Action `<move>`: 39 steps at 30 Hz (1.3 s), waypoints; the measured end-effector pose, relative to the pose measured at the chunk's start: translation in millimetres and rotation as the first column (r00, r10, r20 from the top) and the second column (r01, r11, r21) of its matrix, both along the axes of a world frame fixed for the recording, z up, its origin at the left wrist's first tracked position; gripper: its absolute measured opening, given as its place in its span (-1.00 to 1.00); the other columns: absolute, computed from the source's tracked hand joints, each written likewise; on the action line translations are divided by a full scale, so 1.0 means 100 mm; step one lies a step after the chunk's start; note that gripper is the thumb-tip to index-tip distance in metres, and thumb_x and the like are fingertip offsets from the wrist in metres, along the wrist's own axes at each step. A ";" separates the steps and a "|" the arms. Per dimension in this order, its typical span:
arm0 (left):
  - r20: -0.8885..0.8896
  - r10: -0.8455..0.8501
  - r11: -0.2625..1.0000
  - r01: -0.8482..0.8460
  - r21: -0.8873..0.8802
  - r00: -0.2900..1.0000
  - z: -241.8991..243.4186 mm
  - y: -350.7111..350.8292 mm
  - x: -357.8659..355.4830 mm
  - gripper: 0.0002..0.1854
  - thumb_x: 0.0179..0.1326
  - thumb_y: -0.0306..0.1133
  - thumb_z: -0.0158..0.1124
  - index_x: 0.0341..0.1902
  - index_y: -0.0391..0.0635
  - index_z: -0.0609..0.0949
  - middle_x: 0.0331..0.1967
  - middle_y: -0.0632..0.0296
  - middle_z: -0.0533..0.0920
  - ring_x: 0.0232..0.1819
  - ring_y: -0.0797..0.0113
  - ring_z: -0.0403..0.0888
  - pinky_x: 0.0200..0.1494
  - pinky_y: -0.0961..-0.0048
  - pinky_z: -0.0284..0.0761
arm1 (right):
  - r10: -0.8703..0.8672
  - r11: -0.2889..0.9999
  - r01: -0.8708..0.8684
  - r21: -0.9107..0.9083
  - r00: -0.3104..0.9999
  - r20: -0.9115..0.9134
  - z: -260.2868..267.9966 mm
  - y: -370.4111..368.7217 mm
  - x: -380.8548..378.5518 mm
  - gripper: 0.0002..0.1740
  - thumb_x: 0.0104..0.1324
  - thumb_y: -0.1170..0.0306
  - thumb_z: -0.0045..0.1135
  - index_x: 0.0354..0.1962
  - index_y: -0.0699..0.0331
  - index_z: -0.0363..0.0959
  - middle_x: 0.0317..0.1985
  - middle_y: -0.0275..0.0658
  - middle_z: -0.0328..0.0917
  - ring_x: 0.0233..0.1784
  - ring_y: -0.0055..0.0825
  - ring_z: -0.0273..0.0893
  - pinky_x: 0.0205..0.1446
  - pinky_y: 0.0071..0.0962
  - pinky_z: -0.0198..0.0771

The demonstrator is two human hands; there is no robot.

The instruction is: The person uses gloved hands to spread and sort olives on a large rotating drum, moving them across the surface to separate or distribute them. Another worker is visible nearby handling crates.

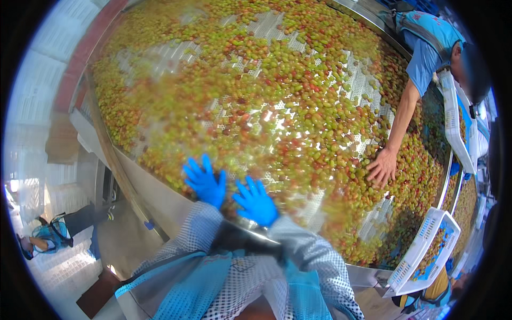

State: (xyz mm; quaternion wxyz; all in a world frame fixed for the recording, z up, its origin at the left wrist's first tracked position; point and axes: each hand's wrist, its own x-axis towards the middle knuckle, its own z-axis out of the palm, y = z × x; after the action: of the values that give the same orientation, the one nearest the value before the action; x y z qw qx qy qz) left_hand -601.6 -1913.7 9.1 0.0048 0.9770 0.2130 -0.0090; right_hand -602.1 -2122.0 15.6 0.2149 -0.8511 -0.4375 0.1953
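Observation:
Green and reddish grapes (316, 120) lie loose across a wide perforated metal sorting table (366, 86). Both of my hands wear blue gloves and reach over its near edge. My left hand (206, 182) has its fingers spread above the grapes, palm down, with nothing held. Close beside it on the right, my right hand (256, 204) is also spread flat and holds nothing. Whether either palm touches the grapes I cannot tell. Some grapes around and beyond my hands look blurred.
At the right side a co-worker's bare hand (384, 166) rests on the grapes. White plastic crates (420, 256) with blue lining hold grapes at the right edge. A wooden pole (114, 164) leans along the table's left side. Another person (50, 236) is at lower left, near stacked white crates (36, 96).

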 end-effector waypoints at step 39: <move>-0.049 -0.928 0.368 0.891 -0.264 0.369 0.05 -2.23 0.68 -0.23 0.42 0.16 0.17 0.61 0.14 0.33 0.71 -0.02 0.01 0.68 -0.34 -0.10 0.64 -0.30 -0.14 | -0.518 0.760 0.599 -0.253 0.793 0.320 -0.05 -2.46 0.96 -0.16 0.43 -0.18 0.08 0.55 -0.07 0.21 0.69 -0.11 -0.12 0.70 0.37 -0.26 0.62 0.47 -0.31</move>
State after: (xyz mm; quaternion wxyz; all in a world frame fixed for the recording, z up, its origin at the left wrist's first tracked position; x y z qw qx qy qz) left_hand -533.4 -2136.7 14.2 0.0733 0.9193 -0.3663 -0.1235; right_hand -506.4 -2368.0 11.0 0.0604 -0.9834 -0.1429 0.0943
